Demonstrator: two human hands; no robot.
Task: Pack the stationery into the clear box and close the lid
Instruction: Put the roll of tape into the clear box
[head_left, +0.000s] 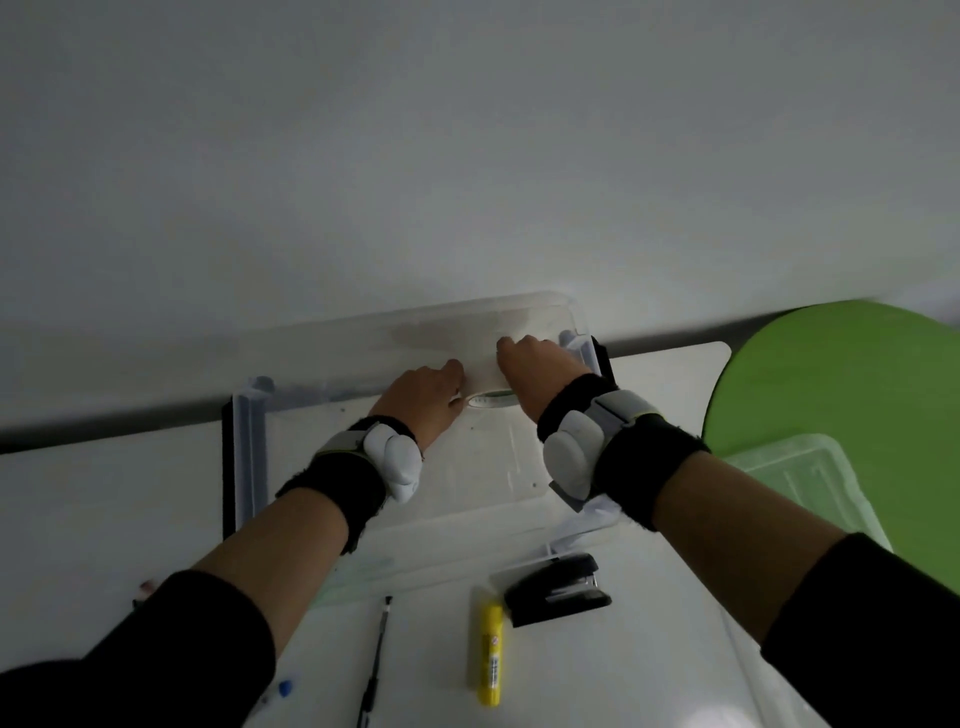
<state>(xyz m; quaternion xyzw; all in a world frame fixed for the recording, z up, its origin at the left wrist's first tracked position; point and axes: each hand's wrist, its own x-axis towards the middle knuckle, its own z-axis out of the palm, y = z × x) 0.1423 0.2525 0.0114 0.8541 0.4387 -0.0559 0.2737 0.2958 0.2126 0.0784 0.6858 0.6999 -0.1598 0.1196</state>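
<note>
**Both hands on the raised lid**

The clear box (483, 467) sits on the white table (104, 519) by the wall, its lid (363, 348) tilted up. The left hand (421, 400) and right hand (535, 374) each grasp the lid's edge. At the box's 6 o'clock lie a stapler (558, 587), glue stick (491, 654) and pen (376, 660).

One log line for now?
left grip: holds lid | right grip: holds lid | lid: tilted open | stapler, pen, yellow stick: outside box

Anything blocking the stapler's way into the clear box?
Nothing visible: the stapler lies beside the box. The lid is raised at the back, held by the left hand and right hand; only the forearms cross above the opening.
</note>
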